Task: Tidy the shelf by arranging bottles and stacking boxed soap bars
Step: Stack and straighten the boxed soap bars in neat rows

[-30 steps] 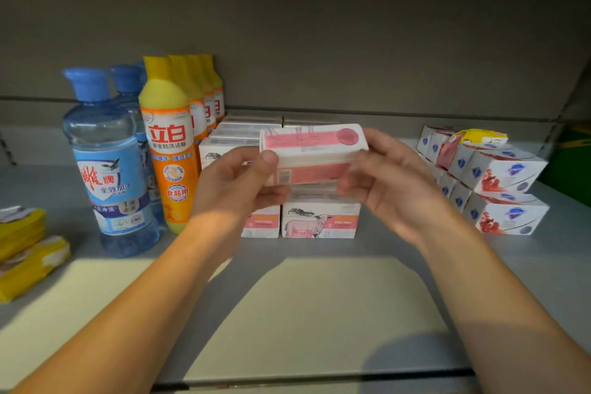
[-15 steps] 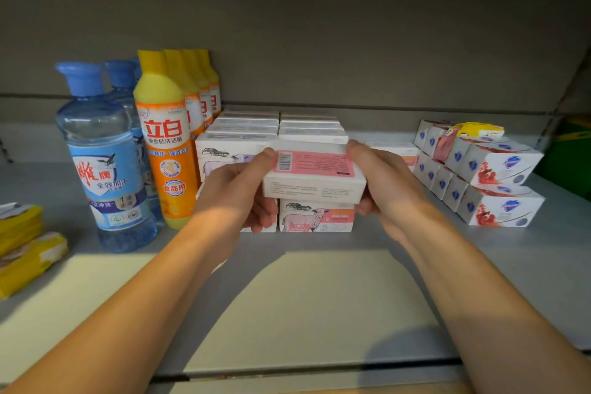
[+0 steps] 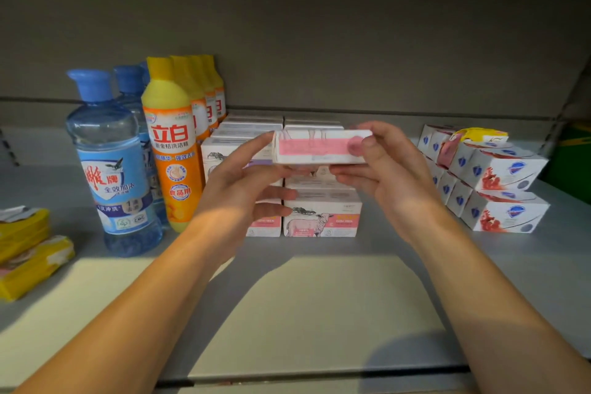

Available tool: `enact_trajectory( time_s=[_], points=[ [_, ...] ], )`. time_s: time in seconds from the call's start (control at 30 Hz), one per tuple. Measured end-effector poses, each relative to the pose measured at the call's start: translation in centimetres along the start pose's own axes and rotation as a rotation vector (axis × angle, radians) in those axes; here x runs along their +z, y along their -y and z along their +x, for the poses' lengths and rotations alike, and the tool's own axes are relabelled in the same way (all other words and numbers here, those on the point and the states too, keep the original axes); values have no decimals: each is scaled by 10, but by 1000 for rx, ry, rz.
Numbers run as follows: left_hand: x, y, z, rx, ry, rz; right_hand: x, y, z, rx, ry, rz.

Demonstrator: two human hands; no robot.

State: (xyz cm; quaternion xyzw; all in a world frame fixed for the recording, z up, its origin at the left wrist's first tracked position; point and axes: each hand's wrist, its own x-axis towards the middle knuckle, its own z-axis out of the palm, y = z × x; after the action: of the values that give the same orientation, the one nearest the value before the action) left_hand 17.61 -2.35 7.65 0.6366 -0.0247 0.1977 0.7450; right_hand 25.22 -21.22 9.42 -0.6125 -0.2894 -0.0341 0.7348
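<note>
Step in hand: stacking boxed soap, one pink-and-white soap box [image 3: 319, 147] held in the air above the right-hand column of sheep-print boxes [image 3: 323, 217]. Held at both ends, long side across the view, pink face toward the camera, roughly level. Left hand [image 3: 236, 189] at the left end, thumb up against the end face, fingers curled underneath. Right hand [image 3: 387, 169] at the right end, thumb over the front corner, fingers under the base. Hands apart by the box's length, both clamped on it. Not touching the stack below; a clear gap visible between the box and the boxes beneath. Left-hand column [image 3: 224, 150] beside the orange detergent bottle [image 3: 171, 144] appears taller, so right column judged the likely target. Next move, as judged: lower straight down, square the edges with the box beneath, print side forward to match the row, then release both ends together. Needs fingers slid out from under before contact. Blue-capped bottles [image 3: 108, 163] standing at left, a second soap group [image 3: 499, 189] on the shelf [image 3: 319, 297] at right, yellow packs [image 3: 28, 253] at far left, all untouched.
</note>
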Motion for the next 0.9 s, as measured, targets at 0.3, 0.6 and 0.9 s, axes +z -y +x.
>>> enact_trajectory(
  time_s=[0.3,0.6,0.9],
  points=[
    [4,5,1,73,-167,103,5,-13,-6,-135,131,-212],
    [4,12,-2,361,-122,487,4,-23,-2,-323,123,-674],
    [-4,18,4,308,-222,807,1,-29,2,-344,-87,-778]
  ],
)
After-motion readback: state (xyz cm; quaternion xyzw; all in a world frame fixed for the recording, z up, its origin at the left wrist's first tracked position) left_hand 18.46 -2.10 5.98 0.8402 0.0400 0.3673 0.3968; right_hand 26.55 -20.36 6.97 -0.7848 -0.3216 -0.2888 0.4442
